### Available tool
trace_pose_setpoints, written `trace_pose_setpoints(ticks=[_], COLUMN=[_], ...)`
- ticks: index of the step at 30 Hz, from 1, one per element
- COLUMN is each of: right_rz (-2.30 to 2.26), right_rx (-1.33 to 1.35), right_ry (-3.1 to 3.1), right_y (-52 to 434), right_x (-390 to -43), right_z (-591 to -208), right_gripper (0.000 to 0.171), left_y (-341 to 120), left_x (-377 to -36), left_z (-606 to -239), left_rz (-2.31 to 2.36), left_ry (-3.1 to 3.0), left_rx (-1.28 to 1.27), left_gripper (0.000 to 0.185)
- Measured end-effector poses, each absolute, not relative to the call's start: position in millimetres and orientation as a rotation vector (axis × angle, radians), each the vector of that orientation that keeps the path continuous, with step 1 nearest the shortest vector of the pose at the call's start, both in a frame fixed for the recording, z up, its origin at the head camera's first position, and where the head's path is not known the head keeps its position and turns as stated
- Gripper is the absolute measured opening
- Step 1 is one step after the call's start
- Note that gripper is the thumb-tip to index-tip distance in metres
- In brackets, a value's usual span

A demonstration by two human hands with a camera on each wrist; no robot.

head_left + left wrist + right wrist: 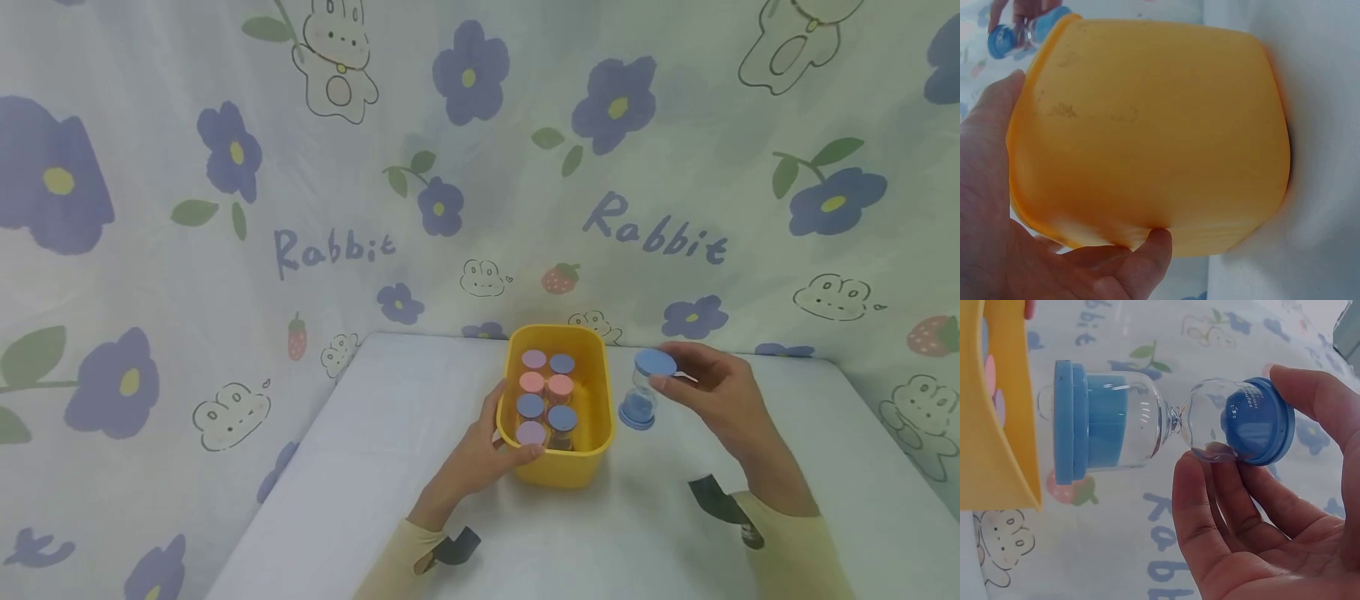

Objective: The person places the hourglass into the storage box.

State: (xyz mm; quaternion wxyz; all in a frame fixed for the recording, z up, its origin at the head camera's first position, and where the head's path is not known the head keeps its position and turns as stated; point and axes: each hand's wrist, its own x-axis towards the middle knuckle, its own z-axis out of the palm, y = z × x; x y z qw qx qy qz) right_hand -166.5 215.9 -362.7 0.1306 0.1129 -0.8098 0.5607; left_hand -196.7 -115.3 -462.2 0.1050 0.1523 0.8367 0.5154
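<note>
A yellow plastic bin [596, 400] stands on the white table [375, 467], filled with several sand timers capped in pink, purple and blue [546, 397]. My left hand [495, 442] grips the bin's near left corner, thumb over the rim; the left wrist view shows the bin's wall [1154, 131] against my palm [997, 206]. My right hand [693, 383] pinches the top cap of a blue sand timer [643, 392], held upright just right of the bin. In the right wrist view the timer [1166, 422] has blue sand settled in its lower bulb, with my fingers [1210, 506] around the upper end.
A curtain printed with rabbits, purple flowers and strawberries [300, 167] hangs close behind and beside the table. The table's left edge [300, 450] runs diagonally. Both sleeves are pale yellow, with dark wrist straps [720, 500].
</note>
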Motion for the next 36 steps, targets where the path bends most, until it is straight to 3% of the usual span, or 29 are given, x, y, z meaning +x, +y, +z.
trace_pose_setpoints(ticks=[36], right_rz=[1.761], right_rx=[0.322], right_ry=[-2.47], right_y=[152], right_x=[-189], right_z=[-384], right_gripper=[0.045], left_y=[-116], left_x=[-197], left_z=[-461], left_rz=[1.516], left_ry=[2.466], left_rx=[0.458], left_gripper=[0.106])
